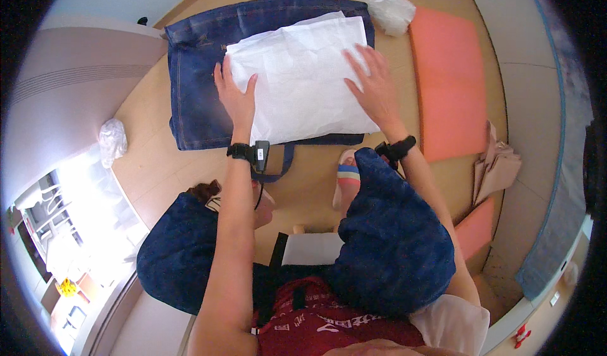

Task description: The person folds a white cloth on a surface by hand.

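A white sheet of thin cloth or paper (303, 81), folded in layers and slightly creased, lies on a dark blue denim bag (197, 104) on the floor. My left hand (237, 93) rests at the sheet's left edge, thumb spread over the white surface and fingers near the denim. Over the right edge is my right hand (377, 88), its fingers apart and slightly blurred; whether it presses on the sheet is hard to tell. Neither hand grips anything. Below the bag's near edge a denim strap (287, 161) loops out, partly hidden behind my left wrist.
An orange-pink foam board (450, 85) lies at the right, with folded beige fabric (498, 171) near its lower corner. Crumpled clear plastic (386, 10) sits at the bag's far right corner. Another plastic bag (113, 142) lies at the left. My knees and slippered foot (348, 176) are close below.
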Demonstrator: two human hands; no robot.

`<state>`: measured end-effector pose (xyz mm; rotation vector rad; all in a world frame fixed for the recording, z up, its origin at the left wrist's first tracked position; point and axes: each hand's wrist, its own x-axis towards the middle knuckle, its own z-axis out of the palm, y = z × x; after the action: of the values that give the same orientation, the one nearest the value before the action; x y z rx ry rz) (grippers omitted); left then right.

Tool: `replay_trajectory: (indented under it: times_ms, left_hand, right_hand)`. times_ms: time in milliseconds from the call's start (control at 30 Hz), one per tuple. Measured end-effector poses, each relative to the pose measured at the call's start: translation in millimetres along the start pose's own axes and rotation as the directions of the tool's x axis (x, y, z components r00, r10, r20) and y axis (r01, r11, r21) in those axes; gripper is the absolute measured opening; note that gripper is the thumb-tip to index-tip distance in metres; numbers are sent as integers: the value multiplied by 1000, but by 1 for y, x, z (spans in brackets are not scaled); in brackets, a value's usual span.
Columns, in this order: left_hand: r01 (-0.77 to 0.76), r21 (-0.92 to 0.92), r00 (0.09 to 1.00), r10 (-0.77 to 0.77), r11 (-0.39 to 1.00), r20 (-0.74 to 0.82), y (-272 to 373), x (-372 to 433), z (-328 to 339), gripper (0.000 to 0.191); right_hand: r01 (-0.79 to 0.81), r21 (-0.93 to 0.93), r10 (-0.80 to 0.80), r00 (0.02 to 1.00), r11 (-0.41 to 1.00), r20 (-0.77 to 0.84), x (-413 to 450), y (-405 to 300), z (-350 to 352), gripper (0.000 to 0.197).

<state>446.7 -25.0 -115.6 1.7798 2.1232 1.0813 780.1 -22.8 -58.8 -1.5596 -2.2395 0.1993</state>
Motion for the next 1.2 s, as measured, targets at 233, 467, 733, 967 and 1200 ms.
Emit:
replay_trajectory:
  times_ms: [233,467,733,967,1200]
  left_hand:
    - [-292,257,922,199,921,332,-12,35,58,66]
    - [-200,293,900,57,935,432,-79,16,112,65]
    - [-373,243,890,271,895,367,-50,30,96,68]
    - [-542,-75,732,514,837,446,0,58,93,63]
    - [-170,-333,733,345,927,586,75,39,30,42]
  right_hand:
    - [208,-141,-182,967,968,178,39,18,68,68]
    - [107,-111,-79,968,988,237,14,55,155,65]
    - [-38,192,49,997,981,-56,29,75,128,68]
    - [-403,621,416,900,672,134,39,88,100,45]
    - [-356,910,53,934,214,353,14,63,46,32]
